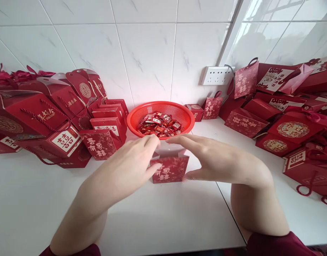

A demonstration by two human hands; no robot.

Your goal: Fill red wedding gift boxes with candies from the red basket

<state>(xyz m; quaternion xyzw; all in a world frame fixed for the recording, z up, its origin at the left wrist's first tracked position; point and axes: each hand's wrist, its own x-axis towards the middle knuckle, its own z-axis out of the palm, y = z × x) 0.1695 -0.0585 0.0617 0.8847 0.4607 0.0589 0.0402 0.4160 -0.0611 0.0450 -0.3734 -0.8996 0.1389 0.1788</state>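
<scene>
A small red gift box point(172, 171) with white Chinese lettering stands upright in front of me, its pale inner flaps showing at the top. My left hand point(138, 160) is at its left side, the thumb against the front face and the fingers bent over the top edge. On the other side, my right hand point(208, 156) has its fingers and thumb spread apart. Its thumb tip is at the box's right edge, and the fingers reach over behind the top. Behind the box is a red plastic basket point(160, 104) holding many wrapped candies point(163, 124).
Red gift boxes point(48, 113) with cord handles crowd the left, beside a row of smaller boxes point(101, 142). More boxes point(294, 126) are piled at the right. A power strip point(216, 75) is against the tiled wall point(147, 53). A seam runs across the white table point(163, 220).
</scene>
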